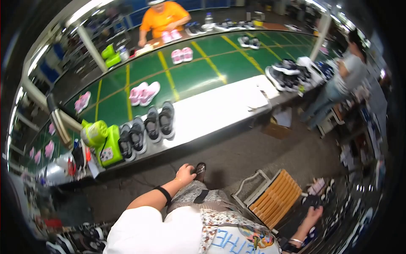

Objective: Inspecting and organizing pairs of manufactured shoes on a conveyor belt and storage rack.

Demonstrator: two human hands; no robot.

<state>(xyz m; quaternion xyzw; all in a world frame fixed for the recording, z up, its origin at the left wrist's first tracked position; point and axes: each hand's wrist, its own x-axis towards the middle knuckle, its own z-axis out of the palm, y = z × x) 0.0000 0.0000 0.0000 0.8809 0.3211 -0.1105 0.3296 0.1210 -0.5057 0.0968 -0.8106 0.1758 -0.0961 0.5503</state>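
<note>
My left hand (pixel 185 174) hangs over my lap with loosely bent fingers, apart at the tips, and nothing plainly held. Off to the right, my right hand (pixel 312 215) reaches down beside the seat, its fingers bent at a dark object (pixel 313 200) whose kind is too blurred to name. In front of me, two pairs of black-and-grey sneakers (pixel 160 123) stand on the white worktop (pixel 207 112), well away from both hands. Beside them sits a lime-green device (pixel 109 146) with a rounded top.
A green conveyor belt (pixel 203 63) with yellow lines carries pink shoes (pixel 144 93). Dark sneakers (pixel 287 74) are piled at the worktop's right end. A slatted wooden seat (pixel 275 199) is at my right, near shoe racks (pixel 338 211). Two people (pixel 163 19) work nearby.
</note>
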